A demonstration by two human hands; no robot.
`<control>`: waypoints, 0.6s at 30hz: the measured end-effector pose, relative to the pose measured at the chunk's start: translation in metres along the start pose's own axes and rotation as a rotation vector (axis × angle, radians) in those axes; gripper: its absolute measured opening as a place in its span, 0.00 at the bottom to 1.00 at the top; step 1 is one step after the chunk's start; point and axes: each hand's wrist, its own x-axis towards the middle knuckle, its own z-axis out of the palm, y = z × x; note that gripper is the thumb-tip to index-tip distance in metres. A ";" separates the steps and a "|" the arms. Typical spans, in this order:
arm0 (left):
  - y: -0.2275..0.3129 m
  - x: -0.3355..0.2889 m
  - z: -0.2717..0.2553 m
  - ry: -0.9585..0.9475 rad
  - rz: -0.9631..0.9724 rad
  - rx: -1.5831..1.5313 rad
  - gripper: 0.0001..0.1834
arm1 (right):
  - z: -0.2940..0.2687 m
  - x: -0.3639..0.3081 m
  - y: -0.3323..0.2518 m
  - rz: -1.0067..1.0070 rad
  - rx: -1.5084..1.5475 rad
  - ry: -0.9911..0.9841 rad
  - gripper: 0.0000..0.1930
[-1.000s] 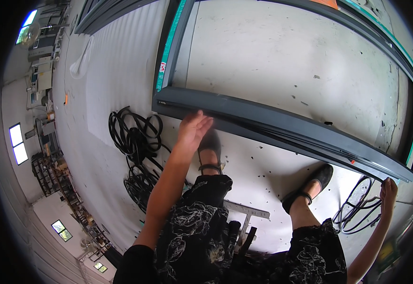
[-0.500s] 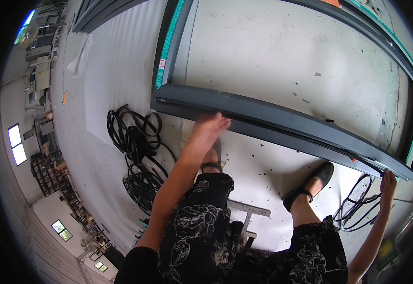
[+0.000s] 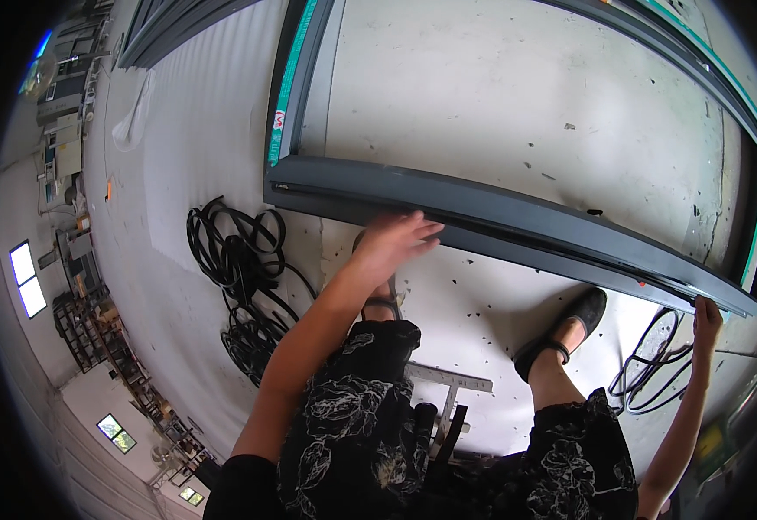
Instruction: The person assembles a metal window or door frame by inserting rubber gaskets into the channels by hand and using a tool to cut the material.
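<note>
in the head view, we have a large grey frame (image 3: 482, 196) lying before us, with a thin black strip (image 3: 586, 256) running along the groove of its near bar. our left hand (image 3: 398, 239) reaches over that bar's left half, palm down, fingers loosely extended and gripping nothing that we can see; whether the fingertips touch the groove, we cannot tell. our right hand (image 3: 707, 321) is at the bar's right end, thumb and fingers pinched together, apparently on the strip. a loose cord loop (image 3: 651, 368) lies just beside that hand, and tangled black coils (image 3: 238, 269) lie off to our left. we judge the step in hand to be laying the strip into the groove; the next move calls for steady tension from the right and even pressing along the bar.
</note>
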 end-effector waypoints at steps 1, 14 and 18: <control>-0.001 0.002 0.002 -0.001 -0.002 0.000 0.08 | 0.001 0.001 0.001 0.001 -0.001 0.001 0.10; -0.021 0.016 0.028 -0.053 -0.082 0.022 0.06 | 0.007 0.008 0.018 -0.262 -0.171 0.135 0.09; -0.024 0.013 0.024 -0.021 -0.088 -0.025 0.05 | 0.015 0.003 -0.003 -0.200 -0.133 0.064 0.10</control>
